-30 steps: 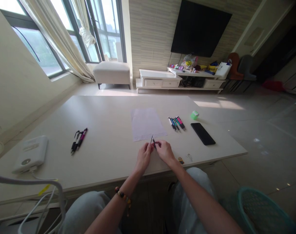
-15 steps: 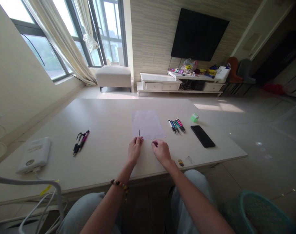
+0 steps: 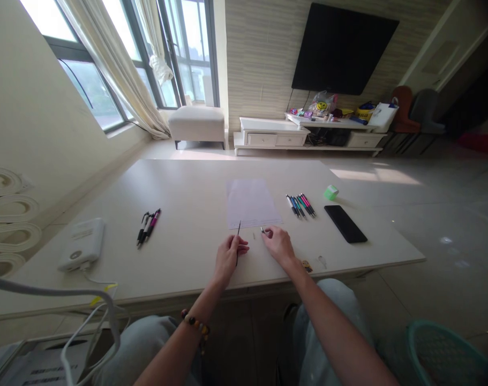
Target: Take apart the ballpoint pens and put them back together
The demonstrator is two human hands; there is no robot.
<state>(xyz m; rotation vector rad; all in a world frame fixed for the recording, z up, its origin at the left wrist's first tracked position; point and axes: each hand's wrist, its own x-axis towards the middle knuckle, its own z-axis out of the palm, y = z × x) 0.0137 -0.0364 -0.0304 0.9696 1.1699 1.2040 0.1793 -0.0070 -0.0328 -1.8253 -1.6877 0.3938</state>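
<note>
Drawn apart since 1 s ago: L hand (image 3: 228, 254) and R hand (image 3: 279, 244). Found pinching thin dark rod (image 3: 239, 228) in L, nr paper (image 3: 253, 199); small part (image 3: 262, 230) in R. Could lose loose piece (image 3: 254, 236) on desk (image 3: 183, 246) btwn hands if brushed; could drop small part if pinched too lightly.

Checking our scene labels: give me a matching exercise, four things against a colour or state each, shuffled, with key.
Things
1. phone
2. left hand
3. paper
4. cube

Colour or state
A. green
B. white, lying flat
C. black
D. holding a thin dark stick

Pairs: 1-C, 2-D, 3-B, 4-A
</note>
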